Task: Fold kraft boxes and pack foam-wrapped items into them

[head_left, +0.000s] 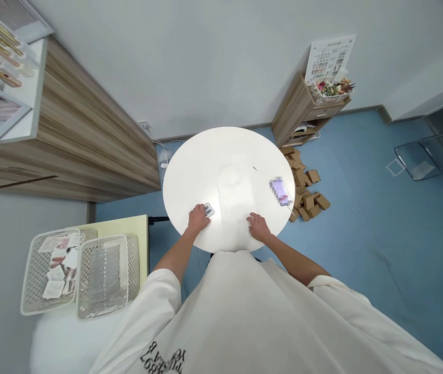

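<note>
A round white table [229,156] stands in front of me. My left hand [198,217] rests near its front left edge, fingers curled on a small clear packet with dark dots [208,210]. My right hand [259,226] lies on the tabletop near the front edge, fingers bent, and nothing shows in it. A blurred purple flat object [281,191] lies on the table's right side, apart from both hands.
Two white perforated baskets [103,275] with packets sit on a yellow surface at my left. Several small cardboard boxes [307,193] lie on the blue floor right of the table. A wooden cabinet [89,140] stands at left, a small shelf unit [303,111] behind.
</note>
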A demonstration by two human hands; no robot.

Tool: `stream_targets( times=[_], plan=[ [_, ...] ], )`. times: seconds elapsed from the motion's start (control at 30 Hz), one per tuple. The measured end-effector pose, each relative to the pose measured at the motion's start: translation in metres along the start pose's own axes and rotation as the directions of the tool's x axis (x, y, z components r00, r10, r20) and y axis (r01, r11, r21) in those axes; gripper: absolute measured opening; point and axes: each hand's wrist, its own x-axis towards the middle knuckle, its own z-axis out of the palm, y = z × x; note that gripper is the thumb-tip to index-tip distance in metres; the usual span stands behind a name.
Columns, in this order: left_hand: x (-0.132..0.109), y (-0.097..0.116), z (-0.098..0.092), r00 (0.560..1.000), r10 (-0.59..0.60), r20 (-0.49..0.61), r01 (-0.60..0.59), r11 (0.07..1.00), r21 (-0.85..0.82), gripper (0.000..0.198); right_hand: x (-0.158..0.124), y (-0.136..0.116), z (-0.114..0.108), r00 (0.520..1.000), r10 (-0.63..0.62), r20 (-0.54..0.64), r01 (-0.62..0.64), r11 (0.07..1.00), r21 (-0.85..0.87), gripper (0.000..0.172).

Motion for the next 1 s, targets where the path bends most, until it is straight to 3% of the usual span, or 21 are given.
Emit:
stream_targets(
  times=[0.1,0.23,0.33,0.43,0.7,0.93,1.0],
  plan=[
    [-0.009,0.014,0.0,0.997,0.066,-0.041,-0.068,0.996,-0.056,0.04,-0.008,0.0,0.005,0.999,-0.033,-0.003,0.033,0.999,0.036,0.037],
    [-0.008,0.063,0.015,0.956,0.292,-0.016,-0.292,0.95,-0.108,0.041,-0.019,0.005,0.012,0.999,-0.038,-0.015,0.039,0.998,0.057,0.029],
    [-0.004,0.099,0.034,0.932,0.362,0.015,-0.356,0.924,-0.139,0.041,-0.023,0.01,0.016,0.999,-0.041,0.008,0.041,0.998,0.038,0.034],
    [-0.002,0.117,0.05,0.917,0.395,0.047,-0.386,0.912,-0.135,0.043,-0.022,0.013,0.019,0.998,-0.054,0.043,0.055,0.999,-0.002,0.041],
    [-0.005,0.116,0.064,0.904,0.413,0.107,-0.405,0.91,-0.087,0.047,-0.02,0.015,0.022,0.996,-0.057,0.069,0.058,0.998,-0.019,0.035],
    [-0.014,0.112,0.051,0.915,0.397,0.072,-0.393,0.917,-0.062,0.04,-0.012,0.014,0.012,0.998,-0.034,0.044,0.034,0.999,-0.003,0.023],
    [-0.02,0.109,0.045,0.909,0.411,0.073,-0.406,0.911,-0.074,0.049,-0.004,0.015,0.005,0.999,-0.005,0.033,0.003,0.999,0.036,0.024]
  ],
)
